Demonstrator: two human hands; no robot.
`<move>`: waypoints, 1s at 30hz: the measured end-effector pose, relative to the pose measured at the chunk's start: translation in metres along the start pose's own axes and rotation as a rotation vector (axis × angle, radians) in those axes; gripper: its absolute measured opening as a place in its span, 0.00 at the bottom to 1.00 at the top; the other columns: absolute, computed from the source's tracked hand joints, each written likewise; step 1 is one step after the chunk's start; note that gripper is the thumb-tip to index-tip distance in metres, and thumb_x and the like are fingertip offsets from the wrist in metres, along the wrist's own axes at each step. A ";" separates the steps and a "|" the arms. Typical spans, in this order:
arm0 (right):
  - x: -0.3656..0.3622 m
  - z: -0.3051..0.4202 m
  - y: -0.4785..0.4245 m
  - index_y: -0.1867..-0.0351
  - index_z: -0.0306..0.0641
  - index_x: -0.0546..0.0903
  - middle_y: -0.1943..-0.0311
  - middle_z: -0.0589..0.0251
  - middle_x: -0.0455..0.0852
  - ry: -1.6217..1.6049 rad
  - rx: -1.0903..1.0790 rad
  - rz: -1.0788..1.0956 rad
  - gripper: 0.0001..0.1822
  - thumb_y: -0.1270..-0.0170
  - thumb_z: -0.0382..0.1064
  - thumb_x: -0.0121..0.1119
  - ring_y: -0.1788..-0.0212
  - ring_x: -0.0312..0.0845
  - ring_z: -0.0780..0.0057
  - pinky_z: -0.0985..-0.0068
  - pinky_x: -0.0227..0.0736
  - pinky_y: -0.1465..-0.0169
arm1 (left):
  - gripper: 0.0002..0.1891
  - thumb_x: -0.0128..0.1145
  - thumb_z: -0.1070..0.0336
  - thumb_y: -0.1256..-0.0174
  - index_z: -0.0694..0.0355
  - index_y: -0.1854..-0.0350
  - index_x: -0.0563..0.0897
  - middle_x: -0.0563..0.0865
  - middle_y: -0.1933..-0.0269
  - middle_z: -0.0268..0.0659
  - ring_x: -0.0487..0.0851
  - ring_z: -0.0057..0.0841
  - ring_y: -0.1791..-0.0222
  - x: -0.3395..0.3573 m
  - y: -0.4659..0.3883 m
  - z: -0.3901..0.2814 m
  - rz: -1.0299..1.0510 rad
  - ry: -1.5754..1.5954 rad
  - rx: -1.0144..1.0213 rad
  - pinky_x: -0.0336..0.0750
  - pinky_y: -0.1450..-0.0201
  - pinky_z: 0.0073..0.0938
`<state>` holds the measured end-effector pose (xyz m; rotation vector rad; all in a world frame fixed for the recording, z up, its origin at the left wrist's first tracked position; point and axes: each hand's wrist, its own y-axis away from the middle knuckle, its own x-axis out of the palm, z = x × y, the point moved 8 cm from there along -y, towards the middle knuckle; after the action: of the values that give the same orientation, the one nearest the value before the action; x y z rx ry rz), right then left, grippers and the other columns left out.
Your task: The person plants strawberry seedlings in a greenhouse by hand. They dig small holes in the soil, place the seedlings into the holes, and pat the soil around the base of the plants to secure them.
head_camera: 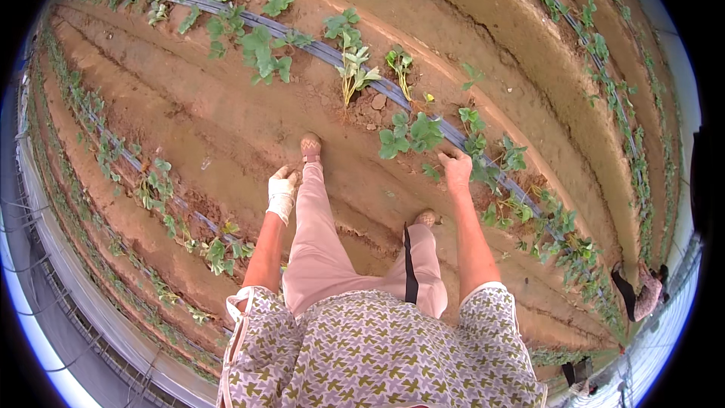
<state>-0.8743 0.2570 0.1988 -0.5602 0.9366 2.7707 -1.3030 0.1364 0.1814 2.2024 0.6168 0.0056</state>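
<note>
Gloved in pale material, my left hand hangs beside my left leg above the soil furrow, with its fingertips bare; whether it holds anything small is unclear. My bare right hand is at the bed beside the dark drip tubes, close to a leafy strawberry plant; its fingertips are bent and what lies between them cannot be made out. Farther up the bed, an uprooted-looking strawberry seedling with pale leaves lies across the tubes near broken clods. A smaller seedling with exposed stems lies to its right.
Both shoes stand in the furrow between raised soil beds. More planted rows with drip tubes run along both sides. At the far lower right, a person bends by the rows. Greenhouse film borders the left edge.
</note>
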 end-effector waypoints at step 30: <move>0.314 0.041 -0.070 0.68 0.31 0.80 0.71 0.57 0.81 0.047 0.191 0.721 0.15 0.63 0.31 0.61 0.66 0.75 0.69 0.76 0.67 0.58 | 0.19 0.61 0.69 0.50 0.65 0.54 0.74 0.80 0.66 0.33 0.76 0.18 0.67 0.138 -0.206 -0.022 0.908 0.086 -0.524 0.72 0.65 0.17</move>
<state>-1.1556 0.3484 0.0651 -0.2914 1.6678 3.2074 -1.2744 0.3228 0.0186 1.7877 -0.3551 0.6560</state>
